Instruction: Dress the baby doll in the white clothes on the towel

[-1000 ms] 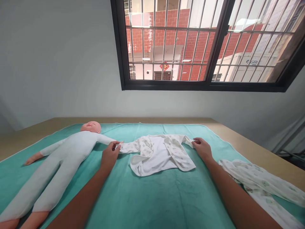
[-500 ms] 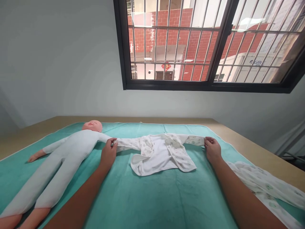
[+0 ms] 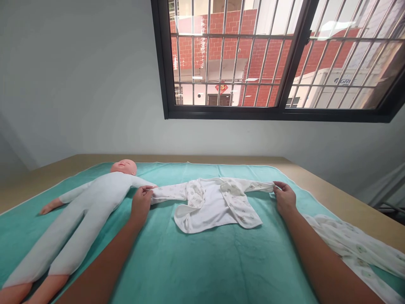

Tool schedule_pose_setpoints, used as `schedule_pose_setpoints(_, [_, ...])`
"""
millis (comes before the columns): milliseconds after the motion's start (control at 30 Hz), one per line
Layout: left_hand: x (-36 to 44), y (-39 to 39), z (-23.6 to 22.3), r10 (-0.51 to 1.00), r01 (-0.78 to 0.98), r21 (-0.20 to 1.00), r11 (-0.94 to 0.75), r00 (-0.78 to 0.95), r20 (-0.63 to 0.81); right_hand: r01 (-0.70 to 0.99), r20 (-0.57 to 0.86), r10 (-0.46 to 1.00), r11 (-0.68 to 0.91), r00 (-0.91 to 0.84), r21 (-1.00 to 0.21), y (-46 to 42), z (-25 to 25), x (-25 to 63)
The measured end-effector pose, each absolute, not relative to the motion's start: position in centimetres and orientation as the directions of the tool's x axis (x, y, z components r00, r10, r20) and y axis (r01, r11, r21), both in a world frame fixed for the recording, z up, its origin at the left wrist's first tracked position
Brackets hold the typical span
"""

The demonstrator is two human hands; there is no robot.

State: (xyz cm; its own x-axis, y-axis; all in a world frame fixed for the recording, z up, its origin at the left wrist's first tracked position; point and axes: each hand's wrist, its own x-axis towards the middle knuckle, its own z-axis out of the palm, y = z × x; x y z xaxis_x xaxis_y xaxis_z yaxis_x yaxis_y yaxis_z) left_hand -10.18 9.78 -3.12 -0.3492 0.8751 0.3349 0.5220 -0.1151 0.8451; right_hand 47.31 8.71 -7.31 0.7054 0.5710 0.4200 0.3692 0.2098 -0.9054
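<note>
A small white printed baby shirt (image 3: 212, 203) lies spread on a teal mat (image 3: 202, 261), its sleeves stretched out to both sides. My left hand (image 3: 141, 202) pinches the cuff of the shirt's left sleeve, right beside the arm of a baby doll (image 3: 87, 209). My right hand (image 3: 285, 196) pinches the cuff of the right sleeve. The doll lies on its back at the left in a pale bodysuit, head toward the wall.
Another white printed garment (image 3: 354, 249) lies crumpled on the mat at the right. The mat covers a wooden table (image 3: 335, 198) against a grey wall, under a barred window (image 3: 272, 59).
Both hands have drawn the sleeves outward, so the shirt now lies stretched wide. The right hand moved right with its sleeve; the left hand shifted slightly toward the doll.
</note>
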Motion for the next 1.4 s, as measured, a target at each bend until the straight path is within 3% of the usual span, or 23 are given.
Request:
schedule_pose_setpoints(367, [-10.7, 9.7, -3.7, 0.887, 0.789, 0.608, 0.083, -0.337, 0.316, 0.552, 0.374, 0.657, -0.077, 0.654, -0.83, 8.9, -7.4, 47.0])
schedule_pose_setpoints(733, [-10.5, 9.8, -4.1, 0.91, 0.872, 0.485, 0.06, -0.248, 0.333, 0.597, 0.497, 0.699, 0.123, 0.515, -0.792, 9.0, -7.2, 47.3])
schedule_pose_setpoints(867, [-10.6, 9.8, -4.2, 0.91, 0.89, 0.454, 0.032, -0.214, 0.354, 0.675, 0.529, 0.703, 0.094, 0.476, -0.732, 8.6, -7.0, 47.3])
schedule_pose_setpoints(1067, [-9.9, 9.4, -3.9, 0.867, 0.934, 0.354, -0.052, -0.134, 0.48, 0.801, 0.577, 0.725, 0.058, 0.377, -0.596, 8.5, -6.1, 45.1])
schedule_pose_setpoints(1200, [-8.4, 9.1, -3.6, 0.814, 0.936, 0.228, -0.268, 0.094, 0.573, 0.906, 0.521, 0.845, 0.12, 0.122, -0.406, 8.8, -6.0, 42.2])
schedule_pose_setpoints(1300, [-7.3, 8.9, -4.0, 0.808, 0.868, 0.193, -0.458, 0.316, 0.498, 0.964, 0.358, 0.933, 0.113, -0.02, -0.24, 8.7, -6.4, 40.8])
schedule_pose_setpoints(1400, [-6.9, 8.7, -4.9, 0.849, 0.831, 0.244, -0.499, 0.413, 0.331, 0.972, 0.282, 0.959, 0.099, -0.036, -0.214, 8.4, -6.8, 40.5])
